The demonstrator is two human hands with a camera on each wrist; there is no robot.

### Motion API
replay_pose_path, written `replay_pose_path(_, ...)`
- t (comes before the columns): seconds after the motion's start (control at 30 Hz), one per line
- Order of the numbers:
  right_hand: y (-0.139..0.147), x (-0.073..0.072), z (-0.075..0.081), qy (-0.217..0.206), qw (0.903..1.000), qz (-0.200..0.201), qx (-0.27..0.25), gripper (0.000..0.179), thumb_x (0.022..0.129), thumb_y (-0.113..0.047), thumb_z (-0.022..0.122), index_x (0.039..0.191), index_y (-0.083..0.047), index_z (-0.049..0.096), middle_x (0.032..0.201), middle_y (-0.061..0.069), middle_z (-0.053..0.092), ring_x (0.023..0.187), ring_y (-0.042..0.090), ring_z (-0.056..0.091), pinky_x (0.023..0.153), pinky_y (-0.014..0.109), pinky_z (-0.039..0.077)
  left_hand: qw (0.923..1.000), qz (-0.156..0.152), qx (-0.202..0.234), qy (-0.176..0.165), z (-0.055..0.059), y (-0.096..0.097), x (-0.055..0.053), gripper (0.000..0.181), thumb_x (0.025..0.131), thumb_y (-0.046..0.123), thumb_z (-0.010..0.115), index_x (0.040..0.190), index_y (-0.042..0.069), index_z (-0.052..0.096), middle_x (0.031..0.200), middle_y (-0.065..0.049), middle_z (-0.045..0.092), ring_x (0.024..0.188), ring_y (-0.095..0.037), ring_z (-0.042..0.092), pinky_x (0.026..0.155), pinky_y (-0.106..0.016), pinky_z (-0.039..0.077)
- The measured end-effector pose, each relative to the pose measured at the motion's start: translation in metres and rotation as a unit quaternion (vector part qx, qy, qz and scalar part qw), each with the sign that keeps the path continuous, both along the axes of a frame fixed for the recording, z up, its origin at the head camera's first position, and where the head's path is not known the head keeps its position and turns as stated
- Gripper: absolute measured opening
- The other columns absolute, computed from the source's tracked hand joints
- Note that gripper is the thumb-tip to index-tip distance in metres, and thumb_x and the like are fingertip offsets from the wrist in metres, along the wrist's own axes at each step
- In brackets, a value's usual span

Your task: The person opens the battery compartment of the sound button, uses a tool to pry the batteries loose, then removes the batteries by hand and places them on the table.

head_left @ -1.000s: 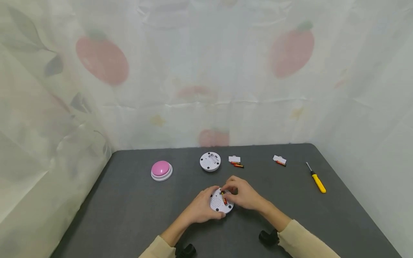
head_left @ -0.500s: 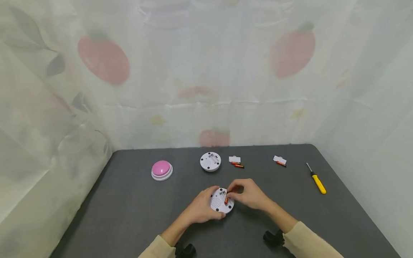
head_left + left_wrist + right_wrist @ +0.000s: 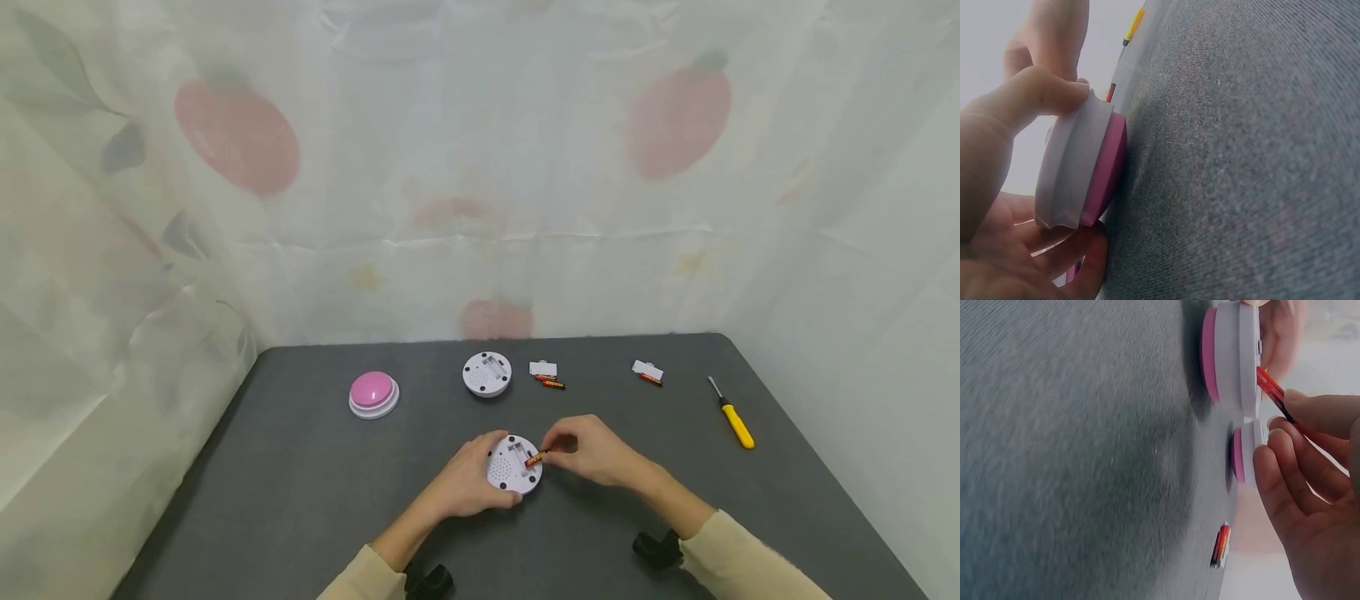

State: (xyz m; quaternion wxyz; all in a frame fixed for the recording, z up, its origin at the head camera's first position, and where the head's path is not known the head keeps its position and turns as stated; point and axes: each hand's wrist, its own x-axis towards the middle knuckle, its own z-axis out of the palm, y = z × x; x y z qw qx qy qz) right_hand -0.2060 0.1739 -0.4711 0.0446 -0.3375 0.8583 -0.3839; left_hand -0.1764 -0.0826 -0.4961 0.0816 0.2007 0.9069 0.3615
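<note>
My left hand (image 3: 467,482) grips a round white buzzer (image 3: 504,473) by its sides, thumb at the near edge and fingers at the far edge. The buzzer lies upside down, its pink button (image 3: 1109,169) facing the table and its battery slot uppermost. At the buzzer's right edge, my right hand (image 3: 592,450) pinches a red and black battery (image 3: 1272,386) between thumb and fingertips. The battery slants over the buzzer's underside, its red end close to the slot, where metal contacts show.
Behind, a second upturned buzzer (image 3: 487,375) shows its slot. A pink-topped buzzer (image 3: 372,393) stands upright to the left. Two white battery covers (image 3: 543,368) lie at the back, with loose batteries (image 3: 553,385) beside them. A yellow-handled screwdriver (image 3: 737,423) lies at the right.
My right hand has moved to the right, drawing the battery out of the slot and tilting it toward the right. The left hand still holds the buzzer in place.
</note>
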Motion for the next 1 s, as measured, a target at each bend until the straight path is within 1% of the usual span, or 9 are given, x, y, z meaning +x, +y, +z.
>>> replay_pose_path(0.13,0.008,0.000,0.001,-0.006,0.9999,-0.003,0.010,0.009,0.089,-0.013,0.080,0.095,-0.018,0.075,0.086,-0.015,0.066,0.077,0.004,0.059,0.072,0.027,0.052,1.0000,0.000,-0.002,-0.004,0.000,0.000,0.000,0.093,0.070,0.042,0.085,0.147,0.005,0.048,0.143,-0.012,0.054,0.123,-0.030,0.051,0.100,-0.049,0.042)
replay_pose_path(0.27,0.017,-0.002,0.002,0.000,0.9998,-0.020,-0.004,0.011,0.088,-0.011,0.080,0.093,-0.020,0.075,0.085,-0.015,0.067,0.076,0.005,0.060,0.072,0.027,0.053,1.0000,0.001,-0.003,-0.002,0.000,0.000,0.001,0.094,0.069,0.042,0.085,0.146,0.005,0.048,0.143,-0.011,0.054,0.122,-0.030,0.052,0.099,-0.049,0.043)
replay_pose_path(0.43,0.032,-0.006,0.004,0.014,0.9983,-0.046,-0.031,0.011,0.087,-0.009,0.079,0.091,-0.019,0.076,0.084,-0.013,0.068,0.075,0.006,0.062,0.071,0.028,0.053,1.0000,0.002,-0.001,0.007,0.000,0.000,0.001,0.093,0.068,0.041,0.085,0.146,0.005,0.049,0.143,-0.012,0.055,0.122,-0.031,0.052,0.099,-0.048,0.043)
replay_pose_path(0.67,0.052,-0.011,0.014,0.008,0.9943,-0.096,-0.046,0.005,0.089,-0.011,0.077,0.092,-0.016,0.077,0.085,-0.010,0.069,0.074,0.009,0.062,0.070,0.028,0.053,1.0000,-0.002,-0.001,0.005,0.001,-0.002,0.001,0.093,0.069,0.041,0.084,0.146,0.004,0.048,0.144,-0.013,0.054,0.125,-0.032,0.051,0.101,-0.050,0.042)
replay_pose_path(0.77,0.060,-0.013,0.017,0.018,0.9921,-0.112,-0.055,0.005,0.091,-0.012,0.076,0.095,-0.015,0.076,0.088,-0.006,0.071,0.075,0.010,0.063,0.071,0.029,0.054,1.0000,-0.002,-0.003,0.005,0.002,-0.003,0.001,0.093,0.069,0.040,0.084,0.146,0.003,0.048,0.144,-0.013,0.054,0.125,-0.033,0.051,0.101,-0.051,0.042)
replay_pose_path(0.9,0.072,-0.016,0.020,0.045,0.9871,-0.139,-0.066,0.009,0.090,-0.009,0.077,0.096,-0.015,0.076,0.090,-0.004,0.071,0.076,0.009,0.064,0.070,0.028,0.054,1.0000,-0.006,-0.002,0.007,0.001,-0.002,0.000,0.093,0.070,0.040,0.084,0.146,0.003,0.048,0.145,-0.013,0.053,0.127,-0.033,0.050,0.103,-0.051,0.040)
replay_pose_path(1.0,0.083,-0.021,0.021,0.060,0.9827,-0.161,-0.069,0.009,0.090,-0.008,0.077,0.097,-0.013,0.076,0.090,-0.003,0.071,0.075,0.009,0.064,0.068,0.027,0.054,1.0000,-0.007,0.001,0.007,0.001,-0.001,0.000,0.093,0.070,0.040,0.084,0.146,0.002,0.048,0.145,-0.013,0.053,0.128,-0.034,0.051,0.104,-0.052,0.040)
